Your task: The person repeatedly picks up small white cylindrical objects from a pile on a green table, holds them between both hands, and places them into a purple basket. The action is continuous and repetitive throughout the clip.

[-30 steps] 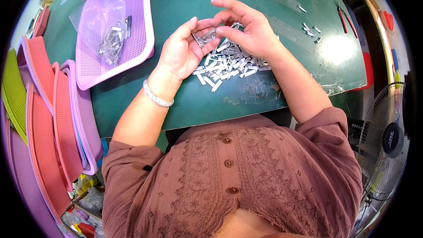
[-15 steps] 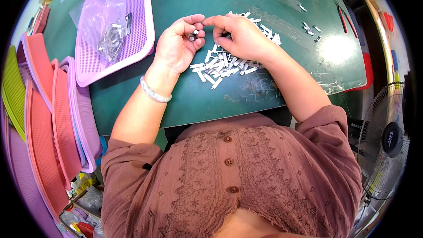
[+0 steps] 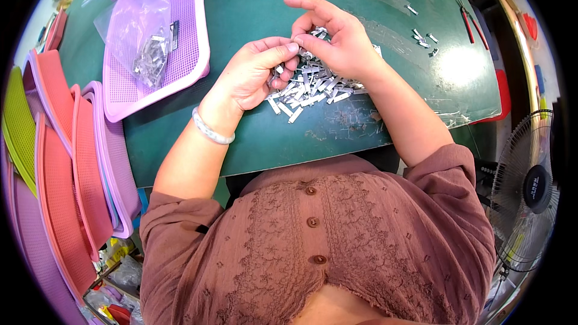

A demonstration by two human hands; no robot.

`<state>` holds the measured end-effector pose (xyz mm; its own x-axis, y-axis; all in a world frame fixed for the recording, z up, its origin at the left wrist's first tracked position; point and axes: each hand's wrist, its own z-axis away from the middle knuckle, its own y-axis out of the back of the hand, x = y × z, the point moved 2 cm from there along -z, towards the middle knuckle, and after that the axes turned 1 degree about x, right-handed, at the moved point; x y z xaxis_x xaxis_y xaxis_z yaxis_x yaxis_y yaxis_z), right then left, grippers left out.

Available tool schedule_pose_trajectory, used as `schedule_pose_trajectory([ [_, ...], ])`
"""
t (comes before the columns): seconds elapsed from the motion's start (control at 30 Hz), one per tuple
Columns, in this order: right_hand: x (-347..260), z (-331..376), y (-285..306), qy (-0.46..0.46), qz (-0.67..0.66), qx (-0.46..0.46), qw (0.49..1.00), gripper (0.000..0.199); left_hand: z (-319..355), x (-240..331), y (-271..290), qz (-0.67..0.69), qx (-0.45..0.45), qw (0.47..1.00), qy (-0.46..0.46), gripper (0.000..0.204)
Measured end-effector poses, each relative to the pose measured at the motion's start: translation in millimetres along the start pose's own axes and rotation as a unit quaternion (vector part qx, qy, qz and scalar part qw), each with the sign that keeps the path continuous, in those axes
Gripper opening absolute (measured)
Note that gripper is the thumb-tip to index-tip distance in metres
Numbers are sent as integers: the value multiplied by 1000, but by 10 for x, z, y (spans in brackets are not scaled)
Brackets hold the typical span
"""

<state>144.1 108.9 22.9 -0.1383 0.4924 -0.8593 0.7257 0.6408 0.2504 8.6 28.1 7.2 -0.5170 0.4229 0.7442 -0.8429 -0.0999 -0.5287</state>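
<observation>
Over the green table, my left hand (image 3: pixel 256 75) is closed, with small silvery metal parts (image 3: pixel 279 69) showing inside its curled fingers. Its thumb and forefinger press together and meet the thumb of my right hand (image 3: pixel 340 42). That hand's forefinger sticks out to the left while its other fingers bend in; anything pinched where the two hands meet is too small to make out. Below and behind both hands spreads a loose pile of short, narrow metal pieces (image 3: pixel 313 87), partly covered by my right hand.
A lilac mesh basket (image 3: pixel 195 42) at the left holds a clear bag (image 3: pixel 150 54) of metal parts. Several small pieces (image 3: pixel 419 37) and red-handled pliers (image 3: pixel 468 27) lie at the right. Stacked coloured baskets (image 3: pixel 60 156) flank the table's left side; a fan (image 3: pixel 524 192) stands at right.
My left hand has moved right and slightly down, and its thumb has closed onto its forefinger. My right hand has turned upward, its forefinger lifting off, with its thumb now at the left fingertips.
</observation>
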Motion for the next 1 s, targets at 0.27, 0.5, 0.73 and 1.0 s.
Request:
schedule_pose_trajectory([
  [0.27, 109, -6, 57, -116, -98, 30, 988, 37, -37, 25, 61, 52, 39, 994, -87, 12],
  [0.5, 52, -13, 54, -166, -156, 3, 974, 43, -35, 19, 50, 31, 88, 986, -136, 15],
  [0.73, 41, -12, 47, -165, -157, -4, 974, 46, -33, 9, 40, 11, 95, 982, -164, 16],
  [1.0, 43, -10, 55, -148, -126, 15, 981, 45, -22, 5, 33, -3, 94, 982, -166, 15],
])
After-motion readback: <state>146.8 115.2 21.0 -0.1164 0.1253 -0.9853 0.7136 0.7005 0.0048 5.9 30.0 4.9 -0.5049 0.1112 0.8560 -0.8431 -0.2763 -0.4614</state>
